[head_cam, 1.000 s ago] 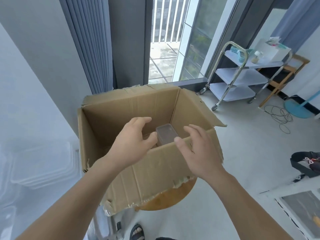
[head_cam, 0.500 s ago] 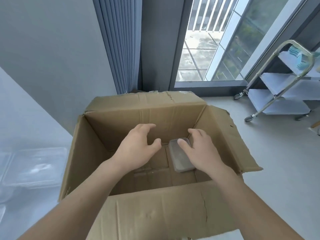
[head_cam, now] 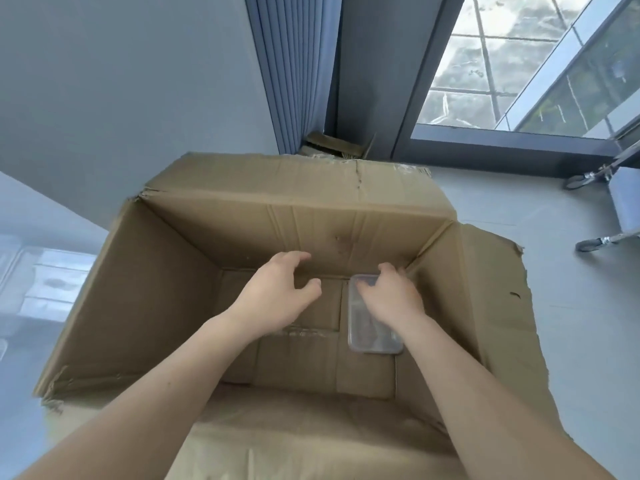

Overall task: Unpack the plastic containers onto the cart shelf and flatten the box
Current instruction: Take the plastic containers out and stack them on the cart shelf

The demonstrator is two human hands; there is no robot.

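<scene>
Head view: left hand (head_cam: 277, 292) is hovering spread and empty inside the box (head_cam: 166, 271); right hand (head_cam: 391, 296) is resting on the container (head_cam: 367, 336) lying on the box floor by the right wall, grip unclear. Probably the unpacking step; next calls for clamping it and lifting clear of the walls.

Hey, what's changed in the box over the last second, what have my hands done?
Both hands reached from the rim down into the cardboard box. The right hand came down on the plastic container and now grips its far end; the left hand went in beside it, open, holding nothing. The container stayed flat on the box floor near the right wall, not yet lifted.
</scene>
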